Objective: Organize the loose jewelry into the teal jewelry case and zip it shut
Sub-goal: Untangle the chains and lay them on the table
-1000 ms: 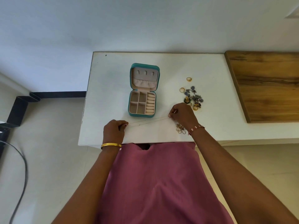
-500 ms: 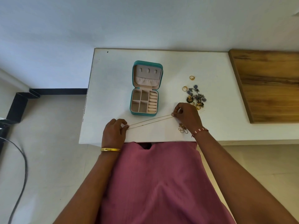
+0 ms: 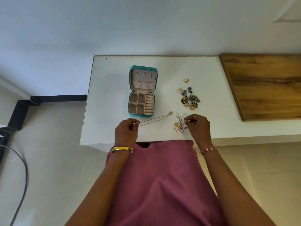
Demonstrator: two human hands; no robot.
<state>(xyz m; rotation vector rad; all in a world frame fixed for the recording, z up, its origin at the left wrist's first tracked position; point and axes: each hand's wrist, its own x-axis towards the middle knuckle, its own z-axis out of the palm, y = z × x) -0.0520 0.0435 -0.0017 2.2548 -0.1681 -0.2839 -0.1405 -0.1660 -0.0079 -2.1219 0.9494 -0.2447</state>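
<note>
Teal jewelry case (image 3: 142, 69) sat open on the white table (image 3: 110, 88), lid laid back away from the person. Lid lining was beige with three small tabs and a gathered pocket (image 3: 143, 84); nothing seen in the pocket. Base tray had four square compartments (image 3: 137, 103) on its left, all bare, and a column of ring rolls (image 3: 149, 104) on its right, no rings in them. No brand, label or writing readable anywhere.

Loose jewelry was all outside the case. A thin gold chain (image 3: 154, 119) lay on the table just in front of the case, its ring pendant (image 3: 170, 113) near the case's front right corner. Left hand (image 3: 126, 132) pinched the chain's near end, fingers curled. Right hand (image 3: 197, 126) was curled with fingertips pinched at a second tangled chain (image 3: 179, 124) lying beside it; exact hold was hard to tell. A cluster of earrings and rings (image 3: 189, 98) lay right of the case, one gold ring (image 3: 186, 80) apart at the far side. Wooden board (image 3: 267, 85) lay at the table's right.
</note>
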